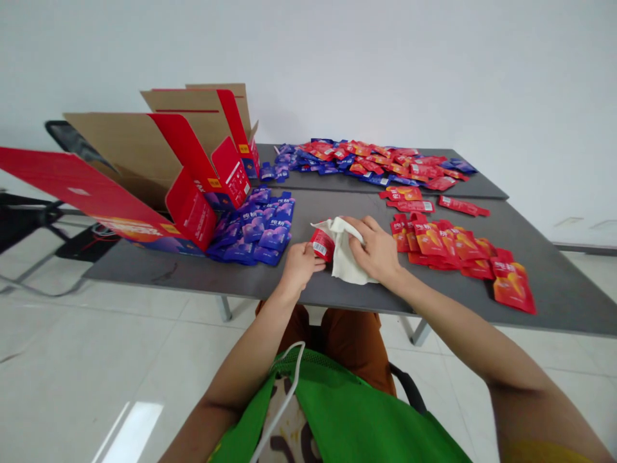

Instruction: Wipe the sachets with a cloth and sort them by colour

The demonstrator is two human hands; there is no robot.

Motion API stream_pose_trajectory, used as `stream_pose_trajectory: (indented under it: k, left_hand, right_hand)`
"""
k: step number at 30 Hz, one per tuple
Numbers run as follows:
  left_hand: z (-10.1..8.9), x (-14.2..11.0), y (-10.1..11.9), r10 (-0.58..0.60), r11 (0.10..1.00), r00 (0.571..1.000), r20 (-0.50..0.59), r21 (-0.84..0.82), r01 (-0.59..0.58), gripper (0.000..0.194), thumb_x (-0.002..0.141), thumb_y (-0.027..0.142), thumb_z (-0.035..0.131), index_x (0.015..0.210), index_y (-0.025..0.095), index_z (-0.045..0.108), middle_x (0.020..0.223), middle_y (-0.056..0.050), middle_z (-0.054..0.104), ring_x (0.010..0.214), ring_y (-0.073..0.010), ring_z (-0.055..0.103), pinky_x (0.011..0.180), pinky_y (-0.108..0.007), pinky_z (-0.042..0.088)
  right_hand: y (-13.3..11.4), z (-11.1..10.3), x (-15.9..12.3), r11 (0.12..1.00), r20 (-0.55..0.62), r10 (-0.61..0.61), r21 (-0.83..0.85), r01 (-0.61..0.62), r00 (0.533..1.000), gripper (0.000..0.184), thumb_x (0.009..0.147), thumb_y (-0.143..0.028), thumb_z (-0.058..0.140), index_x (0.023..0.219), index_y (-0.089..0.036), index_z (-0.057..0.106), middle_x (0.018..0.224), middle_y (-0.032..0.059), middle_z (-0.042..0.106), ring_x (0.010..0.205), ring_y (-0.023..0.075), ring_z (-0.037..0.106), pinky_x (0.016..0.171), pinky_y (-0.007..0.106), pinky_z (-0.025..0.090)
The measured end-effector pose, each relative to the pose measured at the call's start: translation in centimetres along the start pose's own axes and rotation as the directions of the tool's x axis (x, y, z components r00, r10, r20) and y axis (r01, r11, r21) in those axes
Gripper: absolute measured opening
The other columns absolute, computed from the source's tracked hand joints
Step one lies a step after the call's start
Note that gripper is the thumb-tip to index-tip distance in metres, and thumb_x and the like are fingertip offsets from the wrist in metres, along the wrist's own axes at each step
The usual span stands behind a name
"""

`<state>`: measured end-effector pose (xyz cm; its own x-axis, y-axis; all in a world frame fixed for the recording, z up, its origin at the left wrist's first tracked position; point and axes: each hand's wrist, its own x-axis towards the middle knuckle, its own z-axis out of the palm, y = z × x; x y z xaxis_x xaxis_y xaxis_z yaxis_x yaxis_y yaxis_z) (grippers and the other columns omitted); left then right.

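Near the table's front edge, my left hand [300, 265] grips a red pouch [322, 245] by its left end. A white cloth [348, 256] is bunched in my right hand [376, 249], its folds lying against the pouch and covering the pouch's right part. Just right of my right hand lies a loose row of red pouches [431, 244] with orange pictures. To the left of my left hand sits a pile of purple-blue pouches [260, 225].
Open red cardboard boxes [195, 215] stand with raised flaps on the left of the grey table [313, 199]. A mixed heap of red and blue pouches [371, 161] covers the back. A white cable [284, 405] hangs over my green vest.
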<state>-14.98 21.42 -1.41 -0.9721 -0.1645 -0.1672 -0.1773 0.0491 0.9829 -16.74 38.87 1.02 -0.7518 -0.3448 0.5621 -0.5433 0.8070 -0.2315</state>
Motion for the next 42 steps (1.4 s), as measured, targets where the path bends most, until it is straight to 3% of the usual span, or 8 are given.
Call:
stream_pose_trajectory:
  k: [5, 9, 14, 17, 25, 31, 36, 42]
  left_hand:
    - [0.1, 0.3, -0.5, -0.14, 0.945, 0.97, 0.196, -0.266, 0.191, 0.02, 0.088, 0.02, 0.055, 0.106, 0.014, 0.064, 0.082, -0.007, 0.072, 0.073, -0.0181, 0.071, 0.072, -0.034, 0.06]
    - [-0.9, 0.1, -1.0, -0.183, 0.889, 0.913, 0.365, -0.335, 0.313, 0.017, 0.088, 0.01, 0.053, 0.1, 0.014, 0.065, 0.083, -0.007, 0.073, 0.07, -0.0161, 0.071, 0.073, -0.033, 0.06]
    - [-1.1, -0.7, -1.1, -0.208, 0.867, 0.918, 0.337, -0.371, 0.333, 0.019, 0.094, 0.014, 0.047, 0.095, 0.005, 0.064, 0.08, -0.018, 0.072, 0.074, -0.0237, 0.073, 0.082, -0.045, 0.058]
    - [-1.1, -1.5, -0.9, -0.196, 0.886, 0.936, 0.292, -0.357, 0.297, 0.023, 0.094, 0.014, 0.043, 0.097, 0.003, 0.063, 0.079, -0.019, 0.072, 0.072, -0.0258, 0.073, 0.082, -0.048, 0.057]
    - [-2.3, -0.6, -0.6, -0.265, 0.827, 0.89, 0.37, -0.388, 0.407, 0.024, 0.085, 0.006, 0.044, 0.098, 0.009, 0.063, 0.079, -0.014, 0.073, 0.074, -0.0229, 0.073, 0.082, -0.045, 0.058]
    - [-1.2, -0.6, -1.4, -0.171, 0.859, 0.948, 0.267, -0.431, 0.276, 0.024, 0.08, -0.002, 0.048, 0.09, 0.01, 0.067, 0.072, -0.009, 0.072, 0.065, -0.0164, 0.071, 0.075, -0.035, 0.06]
    - [-0.2, -1.1, -1.7, -0.204, 0.888, 0.968, 0.144, -0.389, 0.245, 0.024, 0.09, 0.004, 0.041, 0.094, 0.009, 0.064, 0.067, -0.008, 0.07, 0.061, -0.0177, 0.071, 0.074, -0.038, 0.06]
    - [-0.8, -0.9, -1.5, -0.187, 0.902, 0.962, 0.201, -0.352, 0.249, 0.025, 0.087, 0.006, 0.04, 0.097, 0.006, 0.062, 0.068, -0.014, 0.071, 0.066, -0.0235, 0.073, 0.075, -0.042, 0.06]
  right_hand:
    - [-2.4, 2.2, -1.5, 0.977, 0.126, -0.207, 0.084, 0.198, 0.97, 0.035, 0.093, -0.037, 0.044, 0.119, -0.021, 0.061, 0.112, 0.0074, 0.062, 0.097, 0.0215, 0.058, 0.073, 0.029, 0.045]
    - [-3.0, 3.1, -1.7, 0.983, 0.201, -0.184, 0.011, 0.185, 0.962, 0.043, 0.099, -0.049, 0.034, 0.126, -0.028, 0.06, 0.109, 0.0075, 0.062, 0.095, 0.0211, 0.06, 0.071, 0.029, 0.044]
    - [0.4, 4.3, 2.2, 0.978, 0.264, 0.077, -0.207, -0.022, 0.961, 0.046, 0.099, -0.048, 0.032, 0.134, -0.033, 0.058, 0.112, 0.01, 0.064, 0.093, 0.0258, 0.064, 0.074, 0.034, 0.047]
    - [2.8, 3.8, 4.5, 0.98, 0.274, 0.179, -0.135, -0.147, 0.945, 0.045, 0.1, -0.04, 0.034, 0.143, -0.035, 0.048, 0.122, 0.0069, 0.064, 0.103, 0.026, 0.064, 0.083, 0.036, 0.049]
    - [-0.4, 0.4, 0.5, 0.957, 0.151, -0.175, 0.257, 0.132, 0.973, 0.035, 0.097, -0.034, 0.046, 0.126, -0.029, 0.066, 0.112, 0.0056, 0.062, 0.103, 0.0183, 0.058, 0.092, 0.031, 0.048]
    - [-2.2, 2.9, -1.7, 0.983, 0.302, -0.184, 0.055, 0.175, 0.935, 0.037, 0.095, -0.041, 0.05, 0.129, -0.038, 0.063, 0.109, 0.0052, 0.061, 0.093, 0.0184, 0.06, 0.079, 0.029, 0.049]
    - [-1.1, 3.4, 1.8, 0.991, 0.361, -0.042, -0.104, 0.085, 0.932, 0.036, 0.096, -0.042, 0.045, 0.126, -0.039, 0.065, 0.105, 0.0051, 0.069, 0.092, 0.0212, 0.065, 0.075, 0.029, 0.049]
    - [0.7, 2.7, 5.8, 0.94, 0.357, 0.233, -0.322, -0.115, 0.904, 0.035, 0.093, -0.042, 0.049, 0.121, -0.036, 0.069, 0.112, 0.0097, 0.07, 0.098, 0.0272, 0.066, 0.078, 0.033, 0.049]
